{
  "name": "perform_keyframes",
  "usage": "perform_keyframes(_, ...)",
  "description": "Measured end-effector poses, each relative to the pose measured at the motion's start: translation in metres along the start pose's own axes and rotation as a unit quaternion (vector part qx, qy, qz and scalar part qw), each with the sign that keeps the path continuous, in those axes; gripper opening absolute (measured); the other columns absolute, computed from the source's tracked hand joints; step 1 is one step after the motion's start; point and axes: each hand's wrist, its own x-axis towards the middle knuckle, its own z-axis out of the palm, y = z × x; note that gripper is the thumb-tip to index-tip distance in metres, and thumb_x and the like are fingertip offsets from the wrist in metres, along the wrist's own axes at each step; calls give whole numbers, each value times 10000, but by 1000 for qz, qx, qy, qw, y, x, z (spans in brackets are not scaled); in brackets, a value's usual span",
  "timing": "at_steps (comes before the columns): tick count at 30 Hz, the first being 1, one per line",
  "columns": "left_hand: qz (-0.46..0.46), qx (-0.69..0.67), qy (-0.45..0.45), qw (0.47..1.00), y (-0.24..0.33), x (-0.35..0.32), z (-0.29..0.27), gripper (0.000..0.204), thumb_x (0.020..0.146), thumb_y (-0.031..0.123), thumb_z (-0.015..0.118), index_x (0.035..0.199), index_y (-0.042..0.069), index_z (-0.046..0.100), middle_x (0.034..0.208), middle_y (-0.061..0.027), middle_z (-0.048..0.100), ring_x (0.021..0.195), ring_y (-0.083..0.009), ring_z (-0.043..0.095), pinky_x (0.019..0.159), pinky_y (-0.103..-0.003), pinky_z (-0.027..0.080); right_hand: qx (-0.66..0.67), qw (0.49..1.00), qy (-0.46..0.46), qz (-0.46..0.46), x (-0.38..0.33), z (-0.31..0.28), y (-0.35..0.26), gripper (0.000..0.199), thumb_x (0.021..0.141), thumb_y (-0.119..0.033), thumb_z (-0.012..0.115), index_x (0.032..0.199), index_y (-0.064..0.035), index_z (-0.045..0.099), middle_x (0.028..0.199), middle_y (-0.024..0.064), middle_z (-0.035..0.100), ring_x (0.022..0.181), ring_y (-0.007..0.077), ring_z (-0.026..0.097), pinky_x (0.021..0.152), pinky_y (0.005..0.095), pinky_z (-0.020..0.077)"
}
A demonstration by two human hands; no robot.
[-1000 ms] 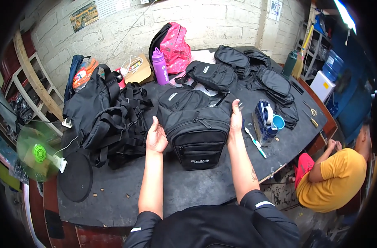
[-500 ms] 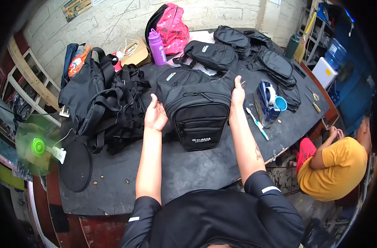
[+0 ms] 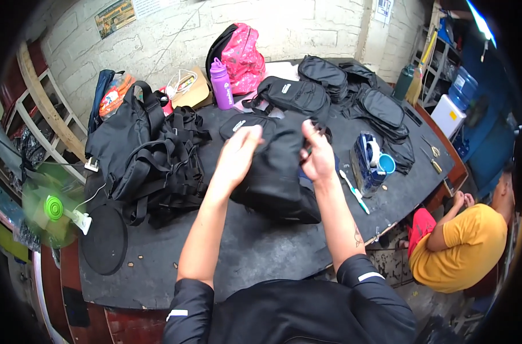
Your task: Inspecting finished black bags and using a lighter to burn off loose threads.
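Between my hands a black pouch bag [image 3: 272, 192] stands tilted over the near middle of the table, its plain, unprinted side toward me. My left hand [image 3: 238, 155] is closed on the bag's upper left side, slightly smeared by motion. At the upper right of the bag, my right hand [image 3: 319, 157] has its thumb raised and its fingers curled against the black fabric. Part of this grip is blurred. Just behind lies another black bag [image 3: 246, 123], partly covered by my hands and the held bag.
Black bags and straps [image 3: 152, 155] pile up at left, near a spinning green fan [image 3: 53, 207]. A purple bottle [image 3: 221, 86] and pink backpack [image 3: 244, 60] stand behind. Several black pouches [image 3: 381, 109], a tape holder [image 3: 367, 163] and a toothbrush [image 3: 354, 192] lie right. A person in yellow [image 3: 461, 246] sits beyond.
The bag has turned from its pocketed front to a plain side, and its top has folded in. My hands have come closer together. The view has tilted up slightly.
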Motion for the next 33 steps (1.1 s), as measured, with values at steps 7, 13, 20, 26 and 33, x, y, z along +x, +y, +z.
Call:
perform_keyframes(7, -113, -207, -240, 942, 28, 26, -10, 177, 880, 239, 587, 943, 78, 620, 838, 23, 635, 694, -42, 567, 591, -188, 432, -311, 903, 83, -284, -21, 38, -13, 536, 591, -69, 837, 998, -80, 489, 865, -24, 450, 762, 28, 427, 647, 153, 347)
perform_keyframes(13, -125, -346, -260, 893, 36, 17, -11, 215, 851, 117, 563, 1029, 2, 598, 871, -83, 653, 775, -161, 634, 718, -286, 510, -466, 844, 98, -247, -9, 5, 1, 506, 607, 45, 763, 1033, -49, 508, 841, -12, 473, 624, 40, 395, 514, 183, 330)
perform_keyframes(20, -124, -376, -202, 896, 33, -17, -31, 281, 791, 98, 530, 1027, -39, 596, 839, -82, 642, 704, -175, 612, 658, -291, 494, -520, 593, 334, -516, -1, -38, -73, 286, 592, 124, 572, 821, -46, 546, 821, 16, 495, 673, 106, 428, 641, 233, 380)
perform_keyframes(26, -108, -146, -201, 963, -18, -26, -51, 239, 848, 190, 563, 934, -16, 646, 840, 2, 629, 767, -49, 528, 707, -200, 406, -573, 741, 227, -267, -7, -89, -89, 203, 681, 1, 684, 828, -31, 549, 730, 1, 533, 695, 100, 493, 647, 236, 424)
perform_keyframes(33, -113, -38, -152, 981, -84, -27, -55, 314, 866, 81, 572, 1166, 66, 479, 661, 64, 494, 628, -10, 418, 613, -176, 343, -798, 563, 155, 152, -74, -136, -9, 839, 553, -471, 807, 1156, 41, 528, 1125, 225, 491, 1014, 375, 515, 891, 414, 424)
